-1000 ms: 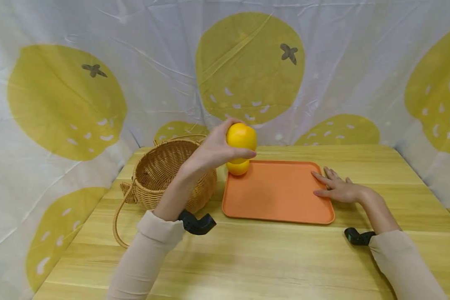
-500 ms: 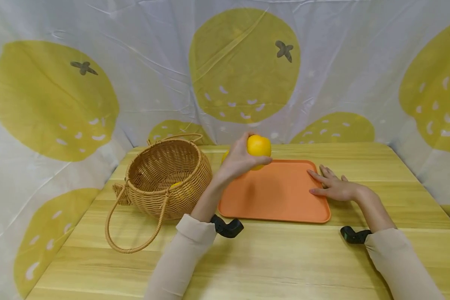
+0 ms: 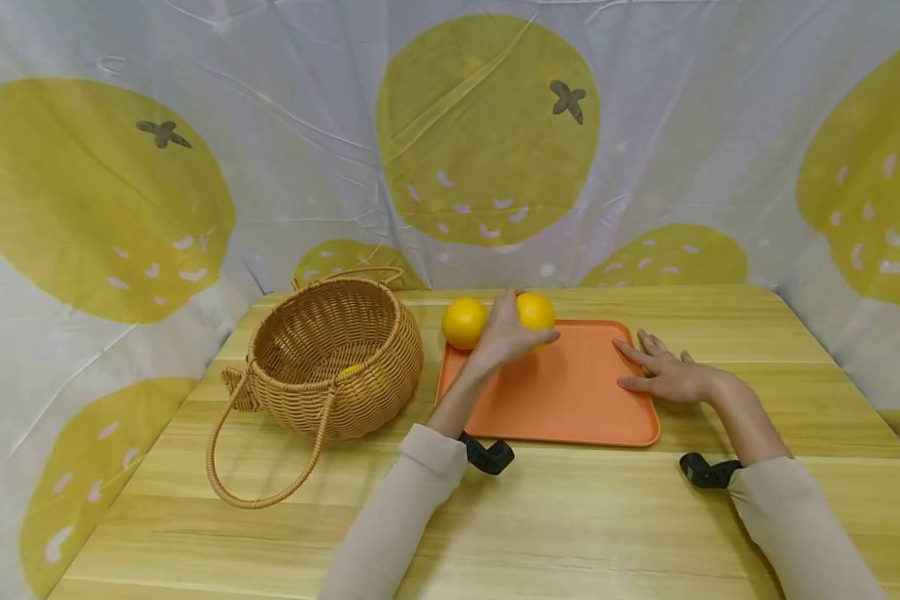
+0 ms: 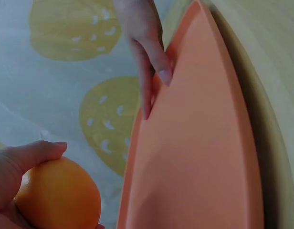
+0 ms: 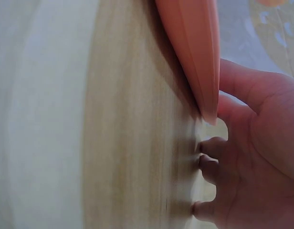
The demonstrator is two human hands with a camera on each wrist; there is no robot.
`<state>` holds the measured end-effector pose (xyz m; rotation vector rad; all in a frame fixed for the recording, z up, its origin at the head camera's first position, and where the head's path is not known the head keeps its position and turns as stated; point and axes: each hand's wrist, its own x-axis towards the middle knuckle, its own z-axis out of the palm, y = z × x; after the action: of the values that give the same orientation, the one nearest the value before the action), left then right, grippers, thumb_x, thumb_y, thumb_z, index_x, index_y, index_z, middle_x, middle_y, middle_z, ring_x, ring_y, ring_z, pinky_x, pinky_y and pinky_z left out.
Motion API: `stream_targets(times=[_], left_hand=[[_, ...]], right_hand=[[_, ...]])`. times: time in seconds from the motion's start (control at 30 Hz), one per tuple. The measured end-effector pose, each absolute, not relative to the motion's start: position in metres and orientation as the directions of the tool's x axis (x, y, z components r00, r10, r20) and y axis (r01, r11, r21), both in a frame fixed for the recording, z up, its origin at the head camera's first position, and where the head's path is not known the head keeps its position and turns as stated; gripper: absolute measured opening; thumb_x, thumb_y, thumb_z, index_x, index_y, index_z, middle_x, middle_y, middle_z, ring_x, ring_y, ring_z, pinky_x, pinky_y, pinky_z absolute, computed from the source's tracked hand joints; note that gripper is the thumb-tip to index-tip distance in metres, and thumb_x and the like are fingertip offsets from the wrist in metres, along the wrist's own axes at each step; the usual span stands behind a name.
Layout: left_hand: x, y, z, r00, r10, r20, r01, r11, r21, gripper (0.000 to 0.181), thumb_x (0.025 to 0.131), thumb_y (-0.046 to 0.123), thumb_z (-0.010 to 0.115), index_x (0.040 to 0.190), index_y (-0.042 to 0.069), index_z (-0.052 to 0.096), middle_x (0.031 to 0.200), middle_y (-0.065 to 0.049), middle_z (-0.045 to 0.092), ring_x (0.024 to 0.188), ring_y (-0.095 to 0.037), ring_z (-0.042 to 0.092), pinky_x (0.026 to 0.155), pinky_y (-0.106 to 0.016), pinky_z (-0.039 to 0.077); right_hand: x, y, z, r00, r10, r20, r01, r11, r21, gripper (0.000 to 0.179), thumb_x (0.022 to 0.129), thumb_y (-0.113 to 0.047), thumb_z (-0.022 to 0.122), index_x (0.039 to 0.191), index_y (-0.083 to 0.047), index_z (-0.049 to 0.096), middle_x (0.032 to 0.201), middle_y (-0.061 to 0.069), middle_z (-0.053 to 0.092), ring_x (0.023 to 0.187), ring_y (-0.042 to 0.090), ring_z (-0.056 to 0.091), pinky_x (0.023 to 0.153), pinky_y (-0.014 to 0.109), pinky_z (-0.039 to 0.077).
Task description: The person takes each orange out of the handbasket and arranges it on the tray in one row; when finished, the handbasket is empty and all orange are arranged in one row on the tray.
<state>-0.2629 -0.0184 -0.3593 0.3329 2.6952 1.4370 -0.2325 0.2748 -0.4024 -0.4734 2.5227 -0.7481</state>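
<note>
My left hand grips an orange over the back part of the orange-coloured tray. In the left wrist view the thumb curls round the top of this fruit, close beside the tray's edge. A second orange sits at the tray's back left corner, just left of the hand. At the tray's right side, my right hand rests with its fingers spread. Its thumb and forefinger touch the rim, while the other fingers reach the tabletop in the right wrist view.
Left of the tray stands a round wicker basket; one handle hangs down toward the front. Something yellow shows at its bottom. The wooden table meets a lemon-print cloth at the back.
My left hand has moved right and down from beside the basket, bringing its orange low over the tray. The second orange is now uncovered. My right hand stays at the tray's edge.
</note>
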Motion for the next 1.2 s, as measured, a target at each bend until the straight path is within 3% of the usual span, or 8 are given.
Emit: stream_targets(times=[0.23,0.37,0.5,0.73,0.93,1.2], left_hand=[[-0.267,-0.013,-0.378,-0.974,0.223,0.044,0.166,0.564,0.809,0.075,0.088,0.029,0.084,0.150,0.014,0.045,0.138,-0.020,0.049,0.112,-0.033,0.058,0.086,-0.041,0.056],[-0.270,-0.014,-0.385,-0.976,0.213,0.038,0.160,0.594,0.788,0.073,0.089,0.031,0.082,0.150,0.014,0.045,0.136,-0.019,0.050,0.111,-0.032,0.056,0.086,-0.041,0.055],[-0.271,-0.012,-0.390,-0.980,0.195,0.040,0.152,0.603,0.783,0.075,0.091,0.033,0.081,0.153,0.015,0.043,0.139,-0.022,0.047,0.117,-0.035,0.053,0.092,-0.045,0.053],[-0.272,-0.008,-0.394,-0.983,0.169,0.069,0.163,0.644,0.747,0.070,0.096,0.033,0.075,0.154,0.014,0.042,0.146,-0.026,0.042,0.129,-0.041,0.046,0.110,-0.051,0.043],[-0.272,-0.011,-0.392,-0.982,0.185,0.024,0.134,0.611,0.780,0.064,0.102,0.034,0.063,0.158,0.016,0.037,0.153,-0.026,0.033,0.135,-0.042,0.042,0.111,-0.056,0.043],[-0.271,-0.009,-0.394,-0.978,0.192,0.086,0.195,0.671,0.715,0.057,0.107,0.038,0.055,0.158,0.017,0.041,0.157,-0.029,0.032,0.141,-0.046,0.039,0.114,-0.056,0.042]], right_hand=[[-0.237,0.283,-0.415,-0.841,-0.445,-0.308,-0.197,0.782,-0.591,0.090,0.103,-0.060,0.052,0.168,-0.018,0.006,0.170,0.027,-0.019,0.156,0.047,-0.021,0.113,0.078,-0.016],[-0.235,0.281,-0.410,-0.841,-0.445,-0.308,-0.197,0.782,-0.591,0.092,0.102,-0.059,0.054,0.168,-0.014,0.008,0.169,0.029,-0.018,0.155,0.049,-0.020,0.112,0.078,-0.017],[-0.231,0.275,-0.401,-0.837,-0.442,-0.324,-0.189,0.788,-0.586,0.092,0.103,-0.053,0.057,0.167,-0.007,0.011,0.168,0.033,-0.016,0.154,0.053,-0.018,0.111,0.079,-0.017],[-0.229,0.272,-0.399,-0.841,-0.424,-0.336,-0.192,0.815,-0.547,0.088,0.105,-0.047,0.056,0.166,-0.006,0.010,0.168,0.033,-0.015,0.155,0.054,-0.015,0.112,0.079,-0.013],[-0.230,0.273,-0.400,-0.841,-0.436,-0.321,-0.194,0.796,-0.573,0.089,0.104,-0.050,0.057,0.167,-0.007,0.011,0.168,0.032,-0.016,0.155,0.053,-0.017,0.112,0.079,-0.016],[-0.242,0.287,-0.425,-0.850,-0.425,-0.311,-0.203,0.810,-0.550,0.100,0.093,-0.078,0.049,0.168,-0.029,0.005,0.172,0.021,-0.020,0.158,0.043,-0.020,0.114,0.077,-0.016]])
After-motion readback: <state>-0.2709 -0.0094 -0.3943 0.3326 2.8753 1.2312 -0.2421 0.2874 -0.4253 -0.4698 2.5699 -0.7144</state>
